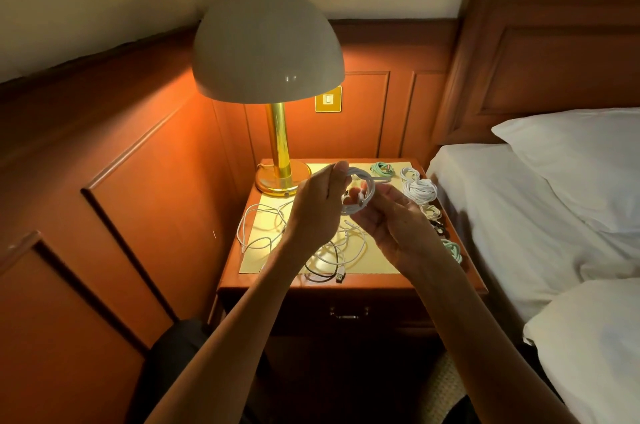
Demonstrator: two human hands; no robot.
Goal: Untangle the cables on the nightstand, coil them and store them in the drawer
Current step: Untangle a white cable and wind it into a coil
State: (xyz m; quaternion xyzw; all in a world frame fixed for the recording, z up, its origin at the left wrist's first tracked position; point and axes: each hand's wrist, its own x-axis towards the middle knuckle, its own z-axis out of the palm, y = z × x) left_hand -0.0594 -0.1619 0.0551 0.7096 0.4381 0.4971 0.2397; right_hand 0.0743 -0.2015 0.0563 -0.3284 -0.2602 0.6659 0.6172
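Above the nightstand I hold a white cable coil between both hands. My left hand grips its left side, fingers curled round the loops. My right hand holds it from below and right, fingertips pinching the strands. Loose white cables lie tangled on the top's left and front, one ending in a USB plug. Along the right edge lie coiled cables: a green one, a white bundle, a smaller white one, a dark one and another green one. The drawer below is closed.
A brass lamp with a white dome shade stands at the nightstand's back left. Wood panelling runs behind and to the left, with a wall switch. A bed with white sheets and pillows borders the right side.
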